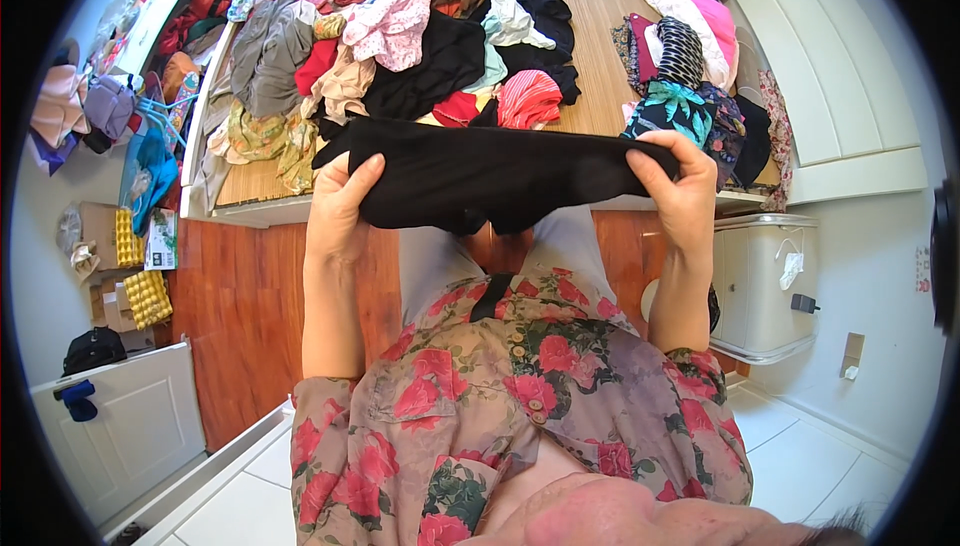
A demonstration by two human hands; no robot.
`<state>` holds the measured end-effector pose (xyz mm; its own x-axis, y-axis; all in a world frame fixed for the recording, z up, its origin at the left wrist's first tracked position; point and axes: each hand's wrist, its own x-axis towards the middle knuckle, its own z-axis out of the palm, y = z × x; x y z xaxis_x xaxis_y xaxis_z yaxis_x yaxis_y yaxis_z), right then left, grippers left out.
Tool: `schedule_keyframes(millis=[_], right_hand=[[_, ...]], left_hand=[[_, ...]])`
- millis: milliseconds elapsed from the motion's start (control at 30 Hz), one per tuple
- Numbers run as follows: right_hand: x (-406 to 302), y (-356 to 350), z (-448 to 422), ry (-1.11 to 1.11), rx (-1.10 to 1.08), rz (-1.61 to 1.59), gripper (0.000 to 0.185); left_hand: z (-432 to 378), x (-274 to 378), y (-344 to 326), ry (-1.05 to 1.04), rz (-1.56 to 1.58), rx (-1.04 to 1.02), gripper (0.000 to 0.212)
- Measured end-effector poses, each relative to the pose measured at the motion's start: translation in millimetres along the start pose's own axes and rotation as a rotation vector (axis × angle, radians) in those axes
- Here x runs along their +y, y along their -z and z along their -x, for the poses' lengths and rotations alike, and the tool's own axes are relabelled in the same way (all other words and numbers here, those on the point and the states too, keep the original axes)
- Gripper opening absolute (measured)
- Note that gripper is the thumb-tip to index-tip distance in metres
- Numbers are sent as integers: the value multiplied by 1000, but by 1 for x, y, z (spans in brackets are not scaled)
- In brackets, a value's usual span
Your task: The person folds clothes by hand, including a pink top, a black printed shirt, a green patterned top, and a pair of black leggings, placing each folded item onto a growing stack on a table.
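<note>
A black cloth garment [495, 171] is stretched sideways between my hands, in front of my legs. My left hand [341, 197] pinches its left end, thumb on top. At its right end, my right hand [675, 178] grips the cloth between thumb and fingers. Beyond it, a heap of mixed clothes lies on a wooden bed board, with a pink-dotted white cloth [390, 21], a red striped cloth [529, 98], a grey garment [271, 55] and a black garment [427, 66]. What kind of garment I hold, I cannot tell.
The bed frame's white edge [262, 217] runs before my knees. More clothes, including a teal-leaf print cloth [670, 112], lie at its right side. A cream cabinet [761, 287] stands right; yellow egg trays [148, 298], boxes and a white door [127, 426] are left.
</note>
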<state>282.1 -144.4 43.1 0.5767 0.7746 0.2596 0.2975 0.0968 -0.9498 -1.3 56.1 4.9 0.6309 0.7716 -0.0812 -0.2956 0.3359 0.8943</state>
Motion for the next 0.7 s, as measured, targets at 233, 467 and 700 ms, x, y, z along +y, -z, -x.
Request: schedule_keyframes(millis=[233, 467, 700], right_hand=[[20, -8, -6, -202, 65, -616, 28], [30, -28, -13, -109, 110, -343, 20], [35, -102, 1, 185, -51, -33, 18]], left_hand=[[-5, -5, -7, -10, 139, 71, 24], [-21, -16, -13, -192, -57, 191, 19], [-2, -64, -75, -597, -736, 188, 16]])
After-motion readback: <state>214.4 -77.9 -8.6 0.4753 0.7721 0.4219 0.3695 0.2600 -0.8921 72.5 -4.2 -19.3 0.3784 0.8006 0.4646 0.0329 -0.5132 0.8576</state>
